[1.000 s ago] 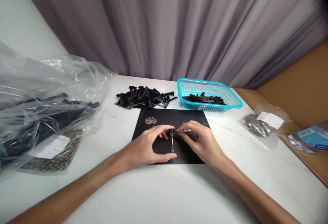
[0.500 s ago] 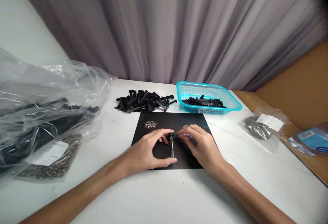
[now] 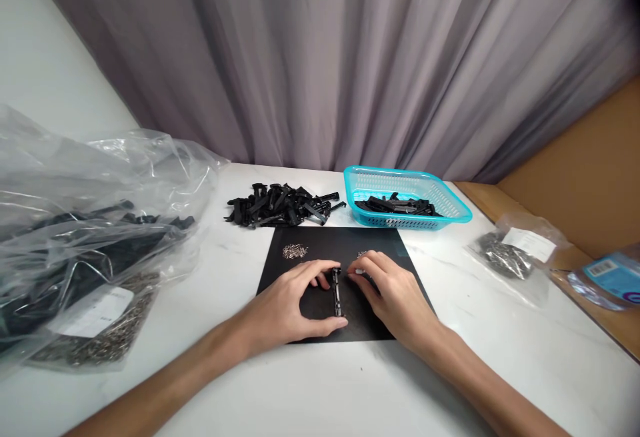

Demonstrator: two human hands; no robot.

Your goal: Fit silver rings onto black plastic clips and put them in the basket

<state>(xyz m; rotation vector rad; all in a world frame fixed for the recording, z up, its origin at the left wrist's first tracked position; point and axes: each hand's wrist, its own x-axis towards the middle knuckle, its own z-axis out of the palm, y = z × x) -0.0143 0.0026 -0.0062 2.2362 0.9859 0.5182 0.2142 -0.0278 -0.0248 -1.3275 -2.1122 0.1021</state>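
Note:
My left hand (image 3: pixel 287 300) grips a slim black plastic part (image 3: pixel 337 292) by its two ends, thumb at the near end and fingers at the far end. The part is held over a black mat (image 3: pixel 320 244). Close to its right, my right hand (image 3: pixel 393 290) is pinched, with a small pale or silvery bit at its fingertips, too small to name. A small pile of metal pieces (image 3: pixel 295 251) lies on the mat at the back left. Another little metal pile (image 3: pixel 362 254) is mostly hidden behind my right hand.
Behind the mat lies a heap of black plastic parts (image 3: pixel 280 205). A blue basket (image 3: pixel 455 209) holds more of them. Clear bags stand at the left (image 3: pixel 165 157) and right (image 3: pixel 535 244). Further right are a blue-labelled package (image 3: pixel 613 277) and cardboard (image 3: pixel 575 190).
The whole view has shifted slightly, so everything sits a little lower. My hands keep nearly the same pose, the left still on the black part and the right still pinched.

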